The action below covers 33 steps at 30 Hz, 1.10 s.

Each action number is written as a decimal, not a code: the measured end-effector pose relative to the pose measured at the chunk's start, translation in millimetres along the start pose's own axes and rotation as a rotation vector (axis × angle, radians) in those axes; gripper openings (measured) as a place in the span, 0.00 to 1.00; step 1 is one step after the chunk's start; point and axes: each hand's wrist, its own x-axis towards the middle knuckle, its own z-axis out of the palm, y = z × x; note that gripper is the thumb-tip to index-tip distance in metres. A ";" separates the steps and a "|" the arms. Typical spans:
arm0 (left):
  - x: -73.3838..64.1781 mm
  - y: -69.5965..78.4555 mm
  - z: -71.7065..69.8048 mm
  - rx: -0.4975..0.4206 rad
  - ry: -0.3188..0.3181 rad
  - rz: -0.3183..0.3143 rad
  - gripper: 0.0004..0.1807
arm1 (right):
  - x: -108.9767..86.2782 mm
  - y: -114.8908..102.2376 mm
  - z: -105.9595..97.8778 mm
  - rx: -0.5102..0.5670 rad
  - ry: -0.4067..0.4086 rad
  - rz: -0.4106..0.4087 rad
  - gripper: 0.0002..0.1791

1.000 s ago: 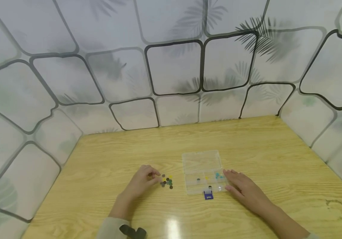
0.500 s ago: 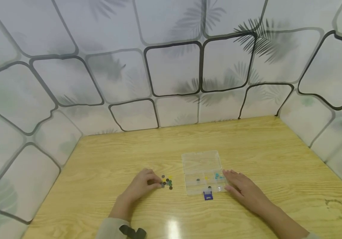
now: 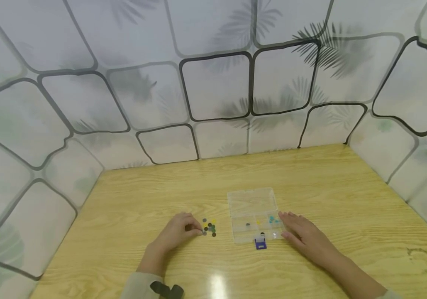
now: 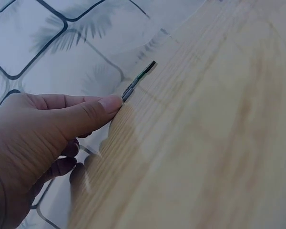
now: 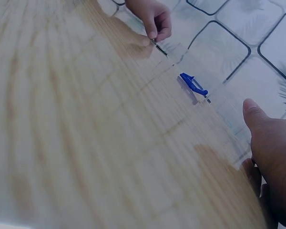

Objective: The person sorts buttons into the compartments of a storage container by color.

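Observation:
A loose cluster of small flat discs [image 3: 210, 226] in black, green, grey and yellow lies on the table. At its left edge my left hand [image 3: 177, 230] brings thumb and index finger together on a grey disc [image 4: 127, 94], the other fingers bent beneath. To the right, a clear plastic compartment box [image 3: 240, 236] lies with its lid [image 3: 252, 201] laid back and its blue latch [image 3: 260, 243] toward me. A few turquoise, yellow and dark discs sit in its compartments. My right hand [image 3: 306, 238] rests against the box's right side, its fingers extended.
The wood-grain table [image 3: 153, 182] bears all of this. A patterned wall covering [image 3: 217, 87] encloses its back and both sides. A black strap [image 3: 166, 290] crosses the left sleeve.
My left hand's fingertips have moved slightly right and down to the grey disc at the cluster's edge, and thumb and index finger have closed together. The right hand stays against the box.

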 end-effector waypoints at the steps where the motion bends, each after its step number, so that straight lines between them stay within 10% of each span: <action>1: -0.1 -0.1 -0.1 0.006 -0.005 0.000 0.04 | 0.2 -0.1 0.3 0.000 -0.001 0.000 0.28; 14: 1.6 8.2 -1.1 -0.019 -0.002 -0.036 0.04 | -1.1 1.4 3.3 -0.008 0.004 0.000 0.27; 25: 15.9 32.3 1.7 0.074 0.097 0.095 0.03 | -1.5 1.5 1.3 -0.014 0.013 -0.006 0.27; 33: 30.8 50.1 24.3 0.158 0.187 0.359 0.05 | -1.9 2.9 2.1 -0.016 0.010 -0.010 0.27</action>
